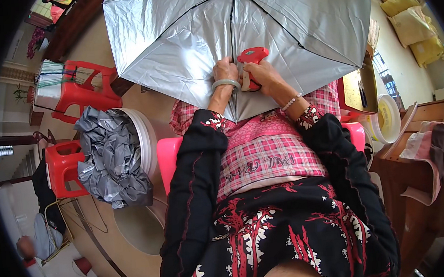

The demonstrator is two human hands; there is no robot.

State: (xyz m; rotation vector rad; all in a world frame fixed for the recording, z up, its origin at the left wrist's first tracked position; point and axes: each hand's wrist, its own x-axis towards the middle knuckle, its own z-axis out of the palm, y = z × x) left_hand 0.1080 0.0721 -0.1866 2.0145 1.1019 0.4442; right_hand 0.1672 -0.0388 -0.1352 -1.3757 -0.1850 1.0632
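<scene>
An open umbrella canopy [287, 38], silvery inside with thin black ribs, fills the space in front of me, its near edge over my lap. My left hand [224, 71] is closed on the canopy at a dark rib [232, 31] running toward me; the fingertips hide exactly what they pinch. Wrapped around a red handheld tool [253, 54] with a pistol-like shape is my right hand [264, 76]. The tool's lower end sits beside the left wrist's pale bangle, close to the same rib. A pink plaid apron [269, 156] covers my lap.
At left, crumpled silver-grey fabric [112, 155] overflows a white bucket [148, 143]. Red stools [64, 171] stand beyond it, with a bundle [50, 85] on one. At right are a yellowish tray [356, 92], a white tub [387, 118] and a wooden chair [401, 163] with cloths.
</scene>
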